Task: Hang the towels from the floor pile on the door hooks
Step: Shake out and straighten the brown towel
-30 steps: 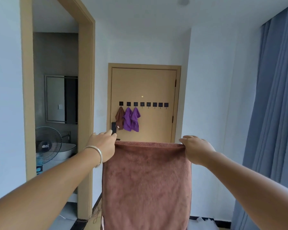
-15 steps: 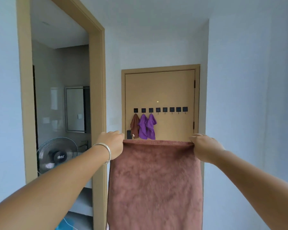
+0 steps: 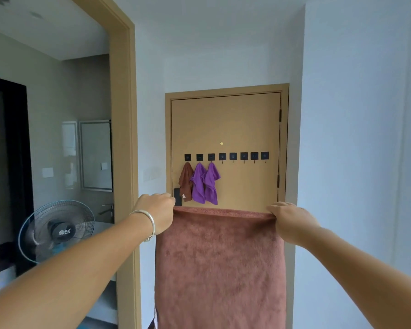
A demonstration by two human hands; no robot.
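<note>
1. Head view: the fan (image 3: 57, 231) has a white logo in its middle, too small to read.
2. The left hand (image 3: 157, 214) and the right hand (image 3: 292, 219) are closed, each pinching 1 top corner of a fuzzy brown towel (image 3: 220, 269) that hangs flat in front of the tan door (image 3: 226, 124).
3. 8 square black hooks (image 3: 226, 156) sit in a row on the door.
4. 1 small brown towel (image 3: 186, 181) and 2 purple towels (image 3: 204, 184) hang bunched from the 3 hooks on the left.
5. A shiny silver bracelet (image 3: 147, 224) circles the left wrist.

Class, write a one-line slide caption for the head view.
Both hands hold a brown towel spread before the door hooks.
</note>
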